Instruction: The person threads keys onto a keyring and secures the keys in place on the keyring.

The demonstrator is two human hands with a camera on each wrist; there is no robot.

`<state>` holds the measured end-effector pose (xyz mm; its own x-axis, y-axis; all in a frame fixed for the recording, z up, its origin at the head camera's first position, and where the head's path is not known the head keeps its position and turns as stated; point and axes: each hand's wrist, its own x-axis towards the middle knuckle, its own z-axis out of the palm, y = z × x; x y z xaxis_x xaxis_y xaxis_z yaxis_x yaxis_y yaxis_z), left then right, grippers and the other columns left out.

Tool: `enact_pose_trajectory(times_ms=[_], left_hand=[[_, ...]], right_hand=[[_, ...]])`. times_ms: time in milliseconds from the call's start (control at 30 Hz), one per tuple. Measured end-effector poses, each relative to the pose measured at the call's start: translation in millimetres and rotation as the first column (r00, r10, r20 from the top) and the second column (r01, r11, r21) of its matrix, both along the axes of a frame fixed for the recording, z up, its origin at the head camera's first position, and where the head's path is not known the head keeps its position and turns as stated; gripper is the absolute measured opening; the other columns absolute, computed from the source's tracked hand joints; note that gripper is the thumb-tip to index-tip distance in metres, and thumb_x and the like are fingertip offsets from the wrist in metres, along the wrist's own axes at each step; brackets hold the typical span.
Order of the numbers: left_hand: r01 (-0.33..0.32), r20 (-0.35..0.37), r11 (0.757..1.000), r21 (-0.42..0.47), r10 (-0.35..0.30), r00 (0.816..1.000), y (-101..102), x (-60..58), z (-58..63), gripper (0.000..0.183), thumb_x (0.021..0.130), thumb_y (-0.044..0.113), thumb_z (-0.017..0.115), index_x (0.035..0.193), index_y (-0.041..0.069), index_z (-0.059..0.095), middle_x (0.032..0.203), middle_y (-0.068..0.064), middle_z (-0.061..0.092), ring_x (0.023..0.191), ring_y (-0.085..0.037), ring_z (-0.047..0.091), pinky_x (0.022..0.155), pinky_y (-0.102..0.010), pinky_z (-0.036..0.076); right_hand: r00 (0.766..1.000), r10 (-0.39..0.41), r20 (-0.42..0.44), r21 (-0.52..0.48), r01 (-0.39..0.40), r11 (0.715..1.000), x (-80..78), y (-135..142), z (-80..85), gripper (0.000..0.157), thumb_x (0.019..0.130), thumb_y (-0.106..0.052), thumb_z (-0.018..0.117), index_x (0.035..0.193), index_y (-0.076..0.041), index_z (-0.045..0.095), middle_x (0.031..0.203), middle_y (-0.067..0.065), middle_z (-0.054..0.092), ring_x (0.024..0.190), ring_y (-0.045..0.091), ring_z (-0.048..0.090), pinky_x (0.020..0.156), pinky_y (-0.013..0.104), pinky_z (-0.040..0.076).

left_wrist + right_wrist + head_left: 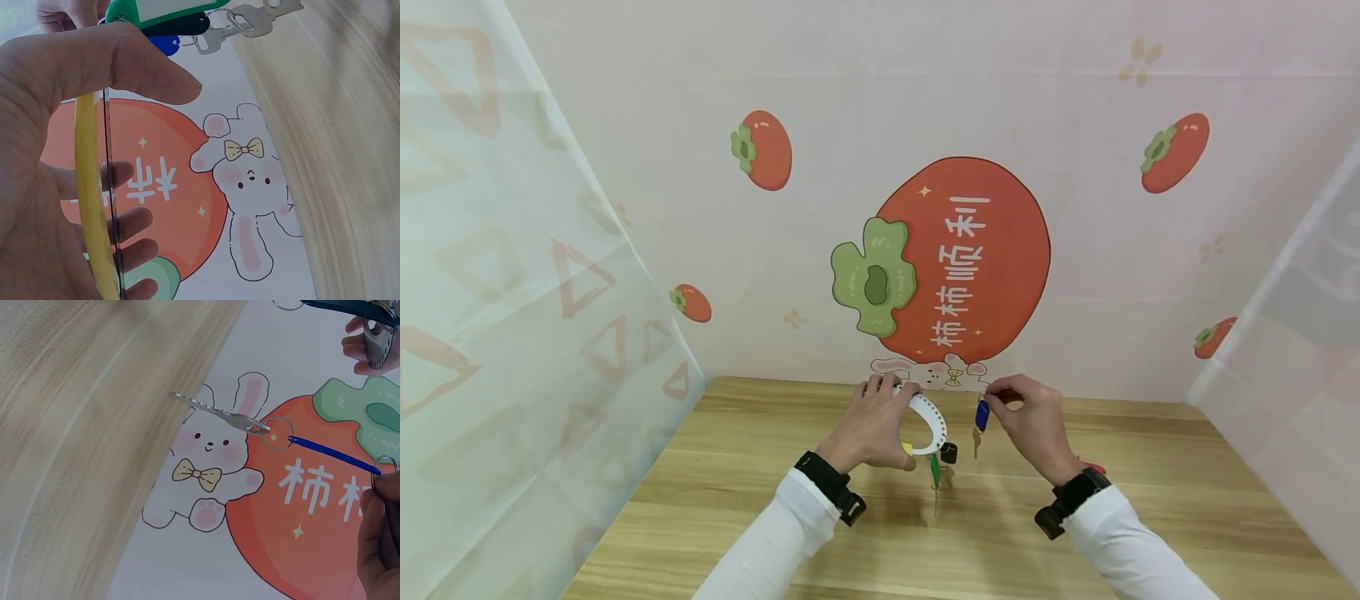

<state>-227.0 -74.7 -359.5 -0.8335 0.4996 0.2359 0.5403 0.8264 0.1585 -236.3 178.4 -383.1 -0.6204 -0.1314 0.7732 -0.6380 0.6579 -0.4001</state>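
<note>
My left hand (pixel 876 425) grips a white ring (pixel 937 423) with a row of small marks round its face. A yellow strip (pixel 89 187) shows along its edge in the left wrist view. From the ring's lower side hang a green key tag (pixel 935 469) with a key and a black key tag (pixel 949 452). My right hand (pixel 1037 425) pinches the small wire loop at the top of a blue key tag (pixel 982 414), to the right of the ring. A silver key (pixel 234 417) dangles from that tag's other end, apart from the white ring.
Both hands are above a wood-grain table (pixel 760 500), near its back edge. Behind it stands a white backdrop (pixel 820 75) printed with persimmons and a rabbit. A small red thing (pixel 1093 467) shows partly behind my right wrist.
</note>
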Motion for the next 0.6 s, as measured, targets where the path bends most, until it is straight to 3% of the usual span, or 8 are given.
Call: enact_pose_trajectory(times_ms=[267,600], left_hand=[[-0.004,0.013,1.0,0.004,0.004,1.0,1.0,-1.0,0.2,0.094,0.059,0.038,0.093,0.141,0.016,0.051,0.136,-0.016,0.046,0.126,-0.035,0.042,0.107,-0.057,0.035],[-0.008,0.015,1.0,-0.008,0.008,1.0,1.9,-0.5,1.3,0.096,0.059,0.04,0.093,0.142,0.016,0.051,0.138,-0.015,0.045,0.128,-0.035,0.041,0.107,-0.058,0.035]], right_hand=[[0.997,-0.022,0.073,-0.001,0.022,1.0,1.0,-1.7,0.0,0.015,0.077,0.006,0.084,0.086,-0.002,0.074,0.081,0.008,0.073,0.07,0.019,0.07,0.064,0.037,0.059],[0.975,0.03,0.218,0.044,-0.041,0.998,2.9,-6.2,0.2,0.01,0.083,-0.002,0.082,0.083,-0.007,0.074,0.075,0.0,0.07,0.065,0.008,0.065,0.059,0.024,0.054]])
